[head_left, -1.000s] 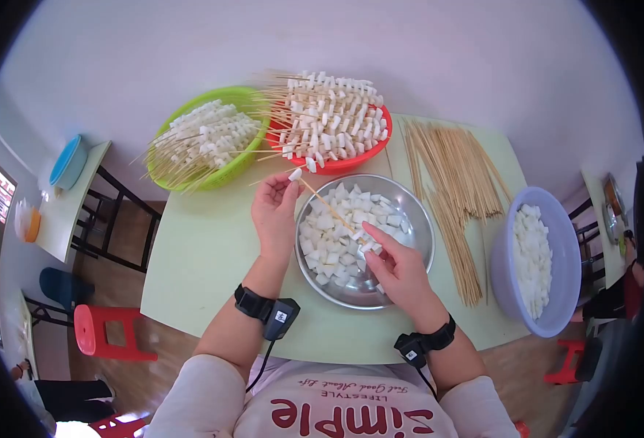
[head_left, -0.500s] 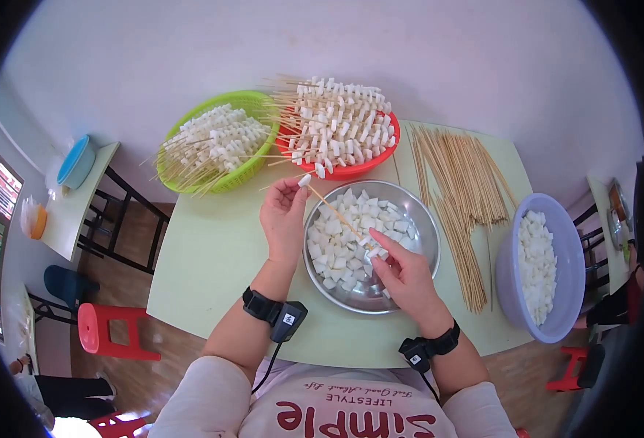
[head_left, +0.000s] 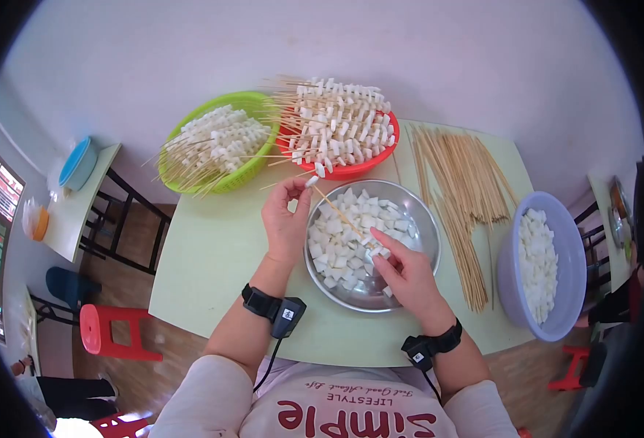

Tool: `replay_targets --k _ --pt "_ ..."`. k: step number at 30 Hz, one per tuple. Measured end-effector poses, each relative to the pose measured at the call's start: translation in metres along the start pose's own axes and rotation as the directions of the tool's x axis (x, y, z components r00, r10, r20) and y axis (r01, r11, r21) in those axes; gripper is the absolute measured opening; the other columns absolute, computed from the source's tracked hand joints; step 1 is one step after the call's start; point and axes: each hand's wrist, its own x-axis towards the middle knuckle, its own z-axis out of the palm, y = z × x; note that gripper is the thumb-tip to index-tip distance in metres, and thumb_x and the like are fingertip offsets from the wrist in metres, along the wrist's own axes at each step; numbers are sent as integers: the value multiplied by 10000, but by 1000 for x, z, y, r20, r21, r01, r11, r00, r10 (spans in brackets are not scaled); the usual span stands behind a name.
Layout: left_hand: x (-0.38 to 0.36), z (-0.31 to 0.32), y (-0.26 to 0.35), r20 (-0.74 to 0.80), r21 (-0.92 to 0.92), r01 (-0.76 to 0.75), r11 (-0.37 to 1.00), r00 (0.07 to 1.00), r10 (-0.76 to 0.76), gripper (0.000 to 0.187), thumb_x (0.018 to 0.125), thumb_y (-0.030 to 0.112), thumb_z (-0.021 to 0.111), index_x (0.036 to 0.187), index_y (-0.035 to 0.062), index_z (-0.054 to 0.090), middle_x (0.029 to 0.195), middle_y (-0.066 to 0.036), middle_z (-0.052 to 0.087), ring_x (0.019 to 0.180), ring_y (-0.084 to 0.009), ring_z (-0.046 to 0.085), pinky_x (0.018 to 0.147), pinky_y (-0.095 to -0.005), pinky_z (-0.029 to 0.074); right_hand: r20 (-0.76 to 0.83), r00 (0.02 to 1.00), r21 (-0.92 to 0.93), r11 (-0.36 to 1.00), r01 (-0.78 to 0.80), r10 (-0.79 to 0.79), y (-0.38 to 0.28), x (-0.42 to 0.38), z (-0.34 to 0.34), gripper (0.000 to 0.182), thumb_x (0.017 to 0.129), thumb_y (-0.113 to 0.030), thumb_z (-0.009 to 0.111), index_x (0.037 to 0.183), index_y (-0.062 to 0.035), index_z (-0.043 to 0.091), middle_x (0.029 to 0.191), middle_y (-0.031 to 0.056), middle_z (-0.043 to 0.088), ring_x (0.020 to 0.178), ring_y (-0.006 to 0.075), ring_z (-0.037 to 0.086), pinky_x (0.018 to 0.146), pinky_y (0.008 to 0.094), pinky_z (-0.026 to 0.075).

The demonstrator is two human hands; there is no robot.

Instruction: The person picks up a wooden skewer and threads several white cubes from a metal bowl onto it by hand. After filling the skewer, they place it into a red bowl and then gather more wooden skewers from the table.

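"So, where is the stick (head_left: pixel 340 213)?"

"Above the bowl (head_left: pixel 424 248), slanting from far left to near right between both hands."

"And how does each hand stand?"

"The left hand (head_left: pixel 282 221) pinches a white chunk (head_left: pixel 312 182) at the far end. The right hand (head_left: pixel 409 276) pinches the stick's near part, where more chunks (head_left: pixel 377 250) sit; whether it presses wood, chunk or both, I cannot tell."

"Heavy?"

"Light, I'd judge, and thin: stiff along its length, but a hard sideways push could snap it."

"What about the chunks?"

"Probably moist and a bit slippery, firm enough to pinch, yet likely to split if squeezed hard or pierced near an edge. I'd take one by opposite sides, skin clear of the tip."

"Best hold on the wood?"

"On a bare stretch close to the chunk, so it bends less."
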Motion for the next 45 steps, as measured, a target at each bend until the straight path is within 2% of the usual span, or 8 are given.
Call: replay_targets --k 5,14,20,28,34,37,42,45 --pt "0 -1 7 15 207 -176 962 984 177 176 807 -31 672 972 10 630 855 -72 657 767 -151 625 728 -272 508 81 992 218 969 -117 101 7 4 -6 462 905 -88 620 1357 -119 530 661 -34 508 589 37 456 555 214 418" --pt "-10 7 27 210 253 -293 922 947 243 174 774 -22 693 932 19 633 853 -89 659 761 -182 640 722 -292 519 -142 957 -204 954 221 -252 0 1 0 459 895 -127 636 1344 -133 537 629 40 526 557 82 458 537 254 403" --pt "-35 28 44 354 137 -227 964 920 166 163 769 -35 706 903 12 624 886 -73 659 795 -148 629 749 -261 507 -14 999 320 947 -39 46 12 8 -10 476 889 -142 650 1351 -160 537 573 -9 450 526 62 387 509 251 366" --pt "-39 29 42 337 118 -260 958 918 208 167 777 -44 704 913 6 621 931 -79 660 835 -152 626 776 -265 505 -216 953 -73 977 199 -211 4 2 -1 461 884 -143 648 1333 -178 550 556 49 454 500 110 424 518 273 396" --pt "-38 29 42 290 59 -227 972 936 201 257 795 -30 673 1040 28 621 916 -89 659 847 -205 643 793 -301 507 -116 992 166 984 66 -47 18 7 1 446 911 -167 633 1337 -89 530 642 19 535 553 78 488 525 251 411" --pt "-34 33 45 179 -60 -171 984 967 179 322 832 -18 625 1151 18 595 957 -90 647 872 -206 628 821 -303 484 -288 956 389 907 162 -47 19 13 0 436 940 -186 608 1336 -38 506 670 -29 528 541 46 455 503 213 377" --pt "-31 24 30 468 326 -174 929 884 1 289 832 12 610 1119 46 625 1093 -124 606 974 -257 602 869 -324 459 -211 957 750 661 28 199 18 18 -15 405 965 -192 569 1317 -15 476 617 -50 451 466 16 350 407 181 270" --pt "-29 29 28 492 363 -343 867 860 134 317 798 24 643 1112 66 633 1102 -123 602 1044 -297 565 913 -381 440 -207 956 783 620 35 207 20 20 -14 393 966 -188 565 1303 -3 485 611 -46 453 452 19 355 397 178 271"
